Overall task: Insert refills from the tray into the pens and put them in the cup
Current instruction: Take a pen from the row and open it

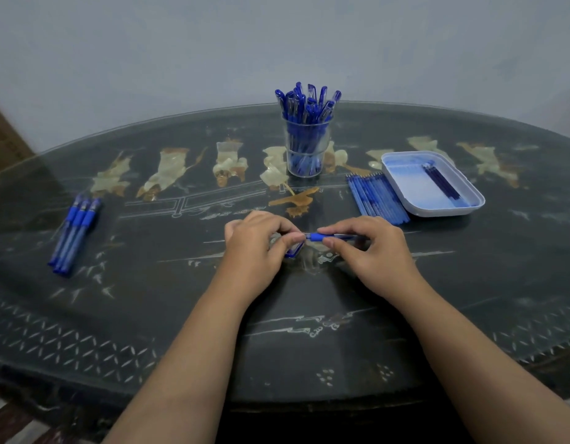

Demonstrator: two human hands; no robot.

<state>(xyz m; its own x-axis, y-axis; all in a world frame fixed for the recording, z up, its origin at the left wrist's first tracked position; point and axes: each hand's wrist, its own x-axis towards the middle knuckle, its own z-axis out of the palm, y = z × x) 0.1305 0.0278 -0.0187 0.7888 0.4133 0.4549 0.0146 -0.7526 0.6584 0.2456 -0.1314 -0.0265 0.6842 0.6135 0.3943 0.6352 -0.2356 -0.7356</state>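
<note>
two pinch grips, left hand [255,248] and right hand [372,248], on one blue pen [318,237]

A dark, rounded table [469,283] with a glossy, reflective top fills most of the view. A row of pale cream and amber inlaid figures [168,173] runs across it toward the far edge. A band of small pale diamond marks [69,344] follows the near edge. Behind the table stands a plain grey-blue wall [181,43]. A brown surface [5,133] shows beyond the far left edge.
</note>
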